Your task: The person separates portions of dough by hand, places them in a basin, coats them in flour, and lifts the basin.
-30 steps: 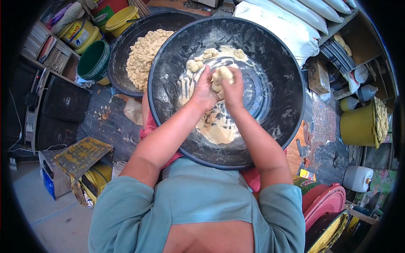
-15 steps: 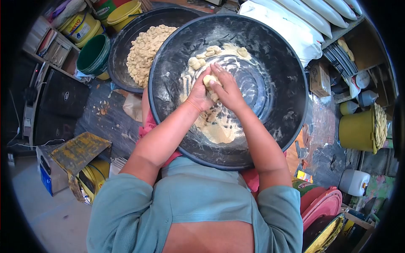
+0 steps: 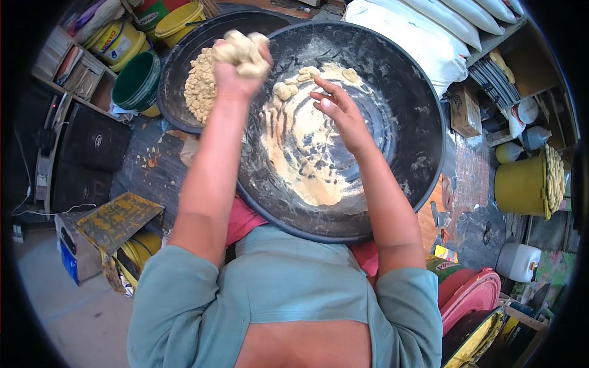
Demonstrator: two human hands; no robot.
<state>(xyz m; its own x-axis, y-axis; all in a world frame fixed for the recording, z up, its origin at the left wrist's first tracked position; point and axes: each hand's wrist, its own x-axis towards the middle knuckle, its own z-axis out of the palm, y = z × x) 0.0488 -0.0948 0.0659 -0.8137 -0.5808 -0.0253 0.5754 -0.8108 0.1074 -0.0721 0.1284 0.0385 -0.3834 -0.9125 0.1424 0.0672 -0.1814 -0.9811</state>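
My left hand [image 3: 236, 83] is raised above the edge between the two basins, with a clump of dough pieces [image 3: 243, 54] in its grasp; motion smears it somewhat. Over the large black basin [image 3: 417, 132], my right hand [image 3: 343, 116] hangs with fingers apart and nothing in them. Flour [image 3: 316, 187] is spread on the basin floor, streaked with finger marks. A few dough lumps [image 3: 285, 91] lie near its far side, just beyond my right fingertips. Behind on the left, a second dark basin [image 3: 175, 73] holds a heap of small dough pieces [image 3: 199, 89], partly hidden by my left hand.
White sacks [image 3: 405, 43] are stacked at the back right. A yellow bucket [image 3: 521, 184] topped with pale pieces stands at the right. On the left are a green bucket [image 3: 136, 83], yellow buckets [image 3: 116, 43] and black speakers [image 3: 80, 153].
My hands were together around dough over the large basin. Now they are apart: the left has moved up and left with the dough, while the right has let go and opened.
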